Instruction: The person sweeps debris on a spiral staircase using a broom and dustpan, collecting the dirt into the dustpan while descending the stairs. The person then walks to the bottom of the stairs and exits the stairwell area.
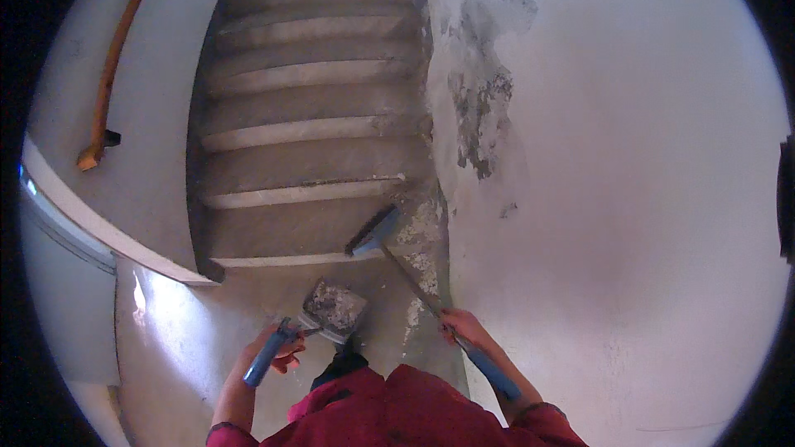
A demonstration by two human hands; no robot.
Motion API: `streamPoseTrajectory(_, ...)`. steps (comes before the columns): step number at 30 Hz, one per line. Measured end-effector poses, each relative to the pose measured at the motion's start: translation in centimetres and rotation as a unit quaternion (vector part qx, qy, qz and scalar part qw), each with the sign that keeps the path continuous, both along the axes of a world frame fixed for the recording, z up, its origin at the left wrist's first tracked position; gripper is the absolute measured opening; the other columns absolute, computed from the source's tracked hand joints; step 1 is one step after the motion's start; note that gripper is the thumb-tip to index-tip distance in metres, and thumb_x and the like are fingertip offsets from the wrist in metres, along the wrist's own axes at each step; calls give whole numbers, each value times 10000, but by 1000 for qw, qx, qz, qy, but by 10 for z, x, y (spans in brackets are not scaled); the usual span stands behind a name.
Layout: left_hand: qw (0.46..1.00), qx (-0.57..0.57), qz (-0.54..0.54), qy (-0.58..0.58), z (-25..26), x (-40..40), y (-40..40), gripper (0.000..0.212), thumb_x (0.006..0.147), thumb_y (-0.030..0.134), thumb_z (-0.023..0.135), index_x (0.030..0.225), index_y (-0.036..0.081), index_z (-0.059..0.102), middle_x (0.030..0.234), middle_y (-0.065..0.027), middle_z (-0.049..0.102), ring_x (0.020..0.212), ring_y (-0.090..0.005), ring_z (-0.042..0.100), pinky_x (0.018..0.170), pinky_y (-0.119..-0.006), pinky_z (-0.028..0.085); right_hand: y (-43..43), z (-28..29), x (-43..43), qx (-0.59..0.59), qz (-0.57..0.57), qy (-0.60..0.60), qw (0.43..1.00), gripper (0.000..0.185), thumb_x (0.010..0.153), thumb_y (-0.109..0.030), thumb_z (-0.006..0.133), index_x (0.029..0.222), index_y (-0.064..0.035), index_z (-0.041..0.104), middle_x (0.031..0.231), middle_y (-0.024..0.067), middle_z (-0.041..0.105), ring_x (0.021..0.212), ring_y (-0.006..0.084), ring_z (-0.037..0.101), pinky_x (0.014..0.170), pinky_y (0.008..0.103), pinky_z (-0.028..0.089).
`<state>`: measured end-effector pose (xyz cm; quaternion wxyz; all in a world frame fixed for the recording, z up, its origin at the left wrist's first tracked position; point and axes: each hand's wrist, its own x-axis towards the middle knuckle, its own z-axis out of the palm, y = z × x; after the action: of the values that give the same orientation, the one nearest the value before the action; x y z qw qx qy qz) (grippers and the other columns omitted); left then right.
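My left hand point(282, 347) grips the blue handle point(263, 361) of a dustpan. The pan point(322, 332) is at the foot of the stairs, loaded with pale flakes and grey debris point(338, 304). In my right hand point(463, 325) is the stick of a broom point(407, 273), its blue grip running back along my forearm. The broom's blue head with dark bristles point(372, 231) is at the lowest step, angled, ahead of the pan and to its right. Whether the bristles touch the step is hard to tell.
Concrete stairs point(310, 99) rise ahead. Pale flakes point(422, 267) lie along the right wall point(608, 198), whose plaster is peeling in a dark patch point(481, 118). A low curved wall point(155, 136) with a wooden handrail point(118, 43) bounds the left. My dark shoe point(345, 360) is behind the pan.
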<state>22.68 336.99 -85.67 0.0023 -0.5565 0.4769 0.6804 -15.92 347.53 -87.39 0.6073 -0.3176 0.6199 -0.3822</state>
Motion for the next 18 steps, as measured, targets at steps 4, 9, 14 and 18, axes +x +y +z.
streamPoseTrajectory(4, 995, -34, -68, 66, -31, 10, -39, 173, 750, 252, 562, 828, 101, 527, 604, -23, 512, 480, -133, 514, 377, -266, 403, -105, -26, 16, -8, -18, 21, 1000, 170, 773, -174, 470, 714, -17, 493, 538, 51, 466, 419, 130, 460, 364, 274, 367)
streamPoseTrajectory(9, 993, 91, -3, 71, -48, -27, -93, 204, 739, 292, 583, 809, 112, 518, 549, -11, 458, 414, -115, 426, 342, -279, 389, -173, -58, -6, 4, -18, 1, 1000, 148, 771, -165, 464, 794, -21, 487, 565, 53, 484, 419, 125, 461, 372, 264, 379)
streamPoseTrajectory(14, 995, 45, -81, 26, -53, -49, -116, 200, 728, 279, 586, 844, 126, 531, 550, -33, 467, 398, -151, 436, 331, -305, 397, -148, -36, -5, 81, -69, -21, 994, 134, 783, -177, 462, 799, -47, 489, 579, 40, 488, 410, 107, 444, 376, 242, 385)
streamPoseTrajectory(18, 959, -151, -225, 80, -133, -55, -129, 182, 698, 310, 567, 826, 180, 567, 696, -80, 547, 580, -216, 536, 520, -342, 440, -88, -41, 13, 104, -157, -70, 980, 129, 799, -192, 461, 800, -64, 480, 591, 34, 484, 399, 93, 428, 368, 230, 380)
